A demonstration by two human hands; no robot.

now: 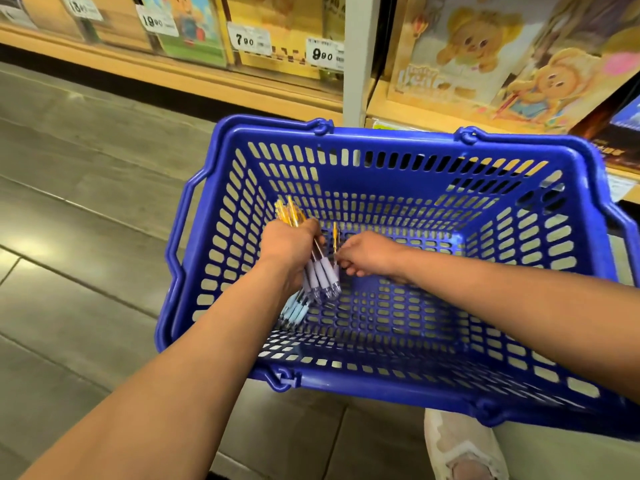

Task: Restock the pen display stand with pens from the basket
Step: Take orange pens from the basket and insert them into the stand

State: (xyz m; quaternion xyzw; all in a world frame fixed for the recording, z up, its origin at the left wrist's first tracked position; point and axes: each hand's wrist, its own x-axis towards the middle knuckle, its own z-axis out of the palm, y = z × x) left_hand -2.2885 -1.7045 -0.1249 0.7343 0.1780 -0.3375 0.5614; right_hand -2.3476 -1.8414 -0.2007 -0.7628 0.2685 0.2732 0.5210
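A blue plastic basket [571,188] with slotted walls stands on the floor below me. Both my hands reach down into it. My left hand [289,249] grips a bundle of pens [320,271] with orange tops and pale purple grips, tips pointing toward me. A few pens with light blue grips [294,310] hang out below that hand. My right hand [367,254] pinches a single orange-topped pen [335,237] right beside the bundle. The pen display stand is not in view.
Wooden shelves [242,88] with boxed picture goods and price tags 7.90 and 9.90 run along the top. A white post [358,57] divides them. Grey tiled floor [86,202] lies to the left. My knee in light trousers [464,448] shows at the bottom.
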